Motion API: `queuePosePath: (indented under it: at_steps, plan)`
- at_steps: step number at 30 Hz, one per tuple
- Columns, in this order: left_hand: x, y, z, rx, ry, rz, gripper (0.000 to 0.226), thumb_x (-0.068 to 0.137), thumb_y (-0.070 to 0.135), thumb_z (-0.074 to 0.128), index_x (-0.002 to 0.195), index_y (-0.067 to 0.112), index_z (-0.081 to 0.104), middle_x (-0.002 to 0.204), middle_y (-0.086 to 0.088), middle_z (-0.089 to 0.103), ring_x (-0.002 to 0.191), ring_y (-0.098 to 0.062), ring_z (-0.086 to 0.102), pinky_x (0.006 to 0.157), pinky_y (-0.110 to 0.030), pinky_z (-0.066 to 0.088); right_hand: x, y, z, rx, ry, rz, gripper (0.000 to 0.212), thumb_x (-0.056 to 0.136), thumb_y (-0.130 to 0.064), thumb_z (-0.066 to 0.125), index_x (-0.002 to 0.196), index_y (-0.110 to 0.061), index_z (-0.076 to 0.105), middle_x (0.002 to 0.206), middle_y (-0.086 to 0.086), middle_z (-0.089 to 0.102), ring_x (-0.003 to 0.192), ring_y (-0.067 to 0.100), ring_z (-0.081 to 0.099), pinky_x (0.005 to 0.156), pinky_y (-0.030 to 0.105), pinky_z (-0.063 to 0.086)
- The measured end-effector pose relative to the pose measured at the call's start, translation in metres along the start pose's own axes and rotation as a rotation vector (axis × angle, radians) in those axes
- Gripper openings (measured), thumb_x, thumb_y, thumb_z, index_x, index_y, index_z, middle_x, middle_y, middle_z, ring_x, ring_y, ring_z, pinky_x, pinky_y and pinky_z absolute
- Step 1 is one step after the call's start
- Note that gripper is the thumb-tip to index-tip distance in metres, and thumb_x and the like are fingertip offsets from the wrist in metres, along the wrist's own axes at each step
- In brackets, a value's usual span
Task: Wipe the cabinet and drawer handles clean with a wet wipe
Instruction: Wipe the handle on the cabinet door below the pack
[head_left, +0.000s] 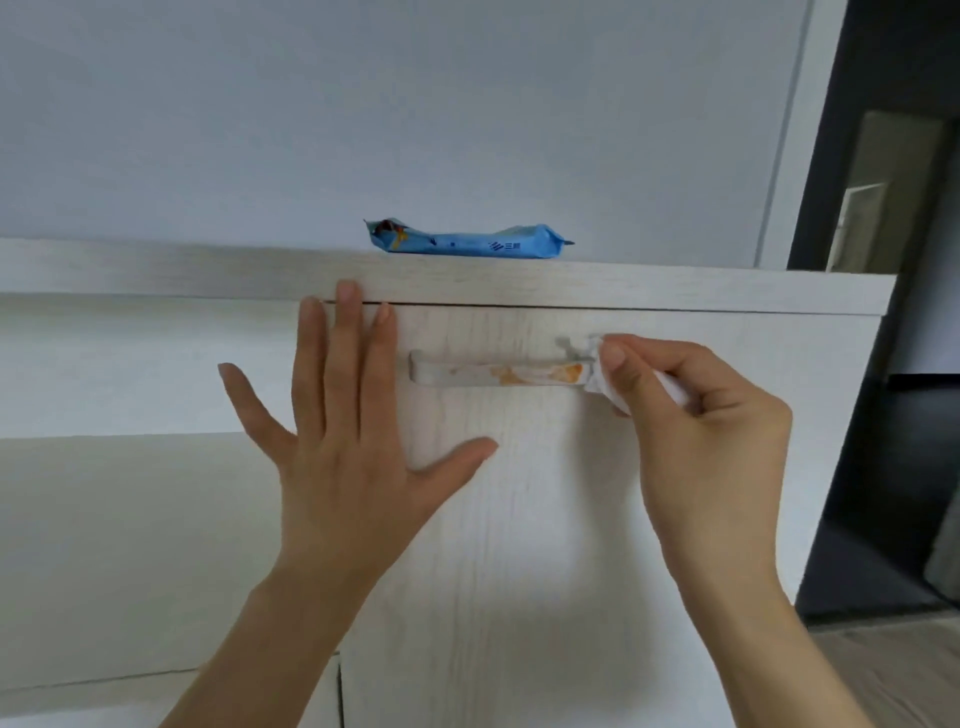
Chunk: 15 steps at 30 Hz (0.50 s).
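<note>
A pale horizontal handle (467, 373) with orange smears along its right half sits on a light wood-grain cabinet door (519, 519). My right hand (711, 431) pinches a crumpled white wet wipe (597, 374) against the handle's right end. My left hand (348, 426) lies flat with fingers spread on the door, just left of the handle, its fingertips reaching the door's top edge.
A blue pack of wipes (467, 243) lies on the cabinet top (675, 291), above the handle. White wall panels rise behind. A dark doorway (893, 364) opens to the right, past the cabinet's side. A lower pale surface extends at the left.
</note>
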<state>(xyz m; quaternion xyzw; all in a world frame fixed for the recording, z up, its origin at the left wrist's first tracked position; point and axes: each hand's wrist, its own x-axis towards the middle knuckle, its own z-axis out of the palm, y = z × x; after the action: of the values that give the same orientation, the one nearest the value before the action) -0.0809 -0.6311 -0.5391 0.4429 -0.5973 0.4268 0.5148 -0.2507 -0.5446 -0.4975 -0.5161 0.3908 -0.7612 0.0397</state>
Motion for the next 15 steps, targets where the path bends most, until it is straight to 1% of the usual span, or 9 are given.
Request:
queuePosePath:
  at_steps: [2,4,6,8,10,12,15]
  plan:
    - [0.0,0.0,0.005,0.006,0.036,0.008,0.102,0.081,0.079,0.042,0.146,0.003,0.024,0.153,-0.014,0.019,0.142,-0.032,0.019,0.108,-0.065,0.004,-0.007,0.002,0.003,-0.015,0.039,-0.042,0.012,0.084,-0.025,0.065,0.085,-0.036,0.071,0.089,-0.02,0.071,0.09,-0.006,0.064,0.079,0.006,0.046]
    - [-0.001,-0.002,0.008,-0.008,0.063,0.017,0.101,0.08,0.079,0.044,0.145,0.004,0.027,0.152,-0.014,0.022,0.142,-0.033,0.021,0.108,-0.065,0.007,-0.015,0.003,0.005,-0.036,0.071,-0.077,0.013,0.085,-0.028,0.06,0.089,-0.037,0.07,0.093,-0.021,0.07,0.094,-0.007,0.062,0.077,0.002,0.043]
    - [-0.001,-0.002,0.009,-0.028,0.084,0.014,0.099,0.08,0.079,0.045,0.144,0.004,0.029,0.152,-0.013,0.023,0.141,-0.034,0.022,0.108,-0.065,0.007,-0.018,0.005,0.006,-0.016,0.101,-0.061,0.017,0.084,-0.023,0.063,0.091,-0.038,0.069,0.094,-0.022,0.07,0.095,-0.005,0.063,0.077,0.002,0.043]
    - [-0.001,-0.001,0.01,-0.044,0.099,0.007,0.098,0.08,0.078,0.045,0.144,0.005,0.029,0.152,-0.012,0.023,0.141,-0.034,0.023,0.108,-0.065,0.007,-0.015,0.007,0.006,0.078,0.121,0.019,0.022,0.081,-0.017,0.069,0.088,-0.037,0.071,0.091,-0.023,0.071,0.093,-0.007,0.064,0.077,0.002,0.045]
    - [-0.002,-0.001,0.011,-0.064,0.11,0.002,0.097,0.081,0.078,0.044,0.145,0.006,0.028,0.152,-0.01,0.023,0.14,-0.034,0.024,0.107,-0.065,0.008,-0.011,0.007,0.005,0.167,0.097,0.087,0.02,0.078,-0.016,0.071,0.083,-0.034,0.075,0.088,-0.022,0.072,0.089,-0.009,0.064,0.074,0.0,0.045]
    - [-0.002,-0.001,0.011,-0.086,0.121,0.001,0.096,0.082,0.077,0.043,0.144,0.006,0.028,0.152,-0.009,0.023,0.14,-0.035,0.024,0.106,-0.067,0.009,-0.01,0.006,0.005,0.201,0.057,0.123,0.02,0.076,-0.02,0.07,0.084,-0.037,0.075,0.088,-0.022,0.073,0.09,-0.01,0.064,0.076,0.0,0.044]
    - [-0.002,0.0,0.011,-0.103,0.126,-0.004,0.095,0.083,0.076,0.043,0.144,0.005,0.03,0.15,-0.011,0.026,0.139,-0.036,0.025,0.106,-0.068,0.01,-0.013,0.004,0.008,0.161,0.044,0.101,0.022,0.072,-0.029,0.069,0.087,-0.045,0.072,0.09,-0.022,0.072,0.09,-0.005,0.066,0.082,0.004,0.046]
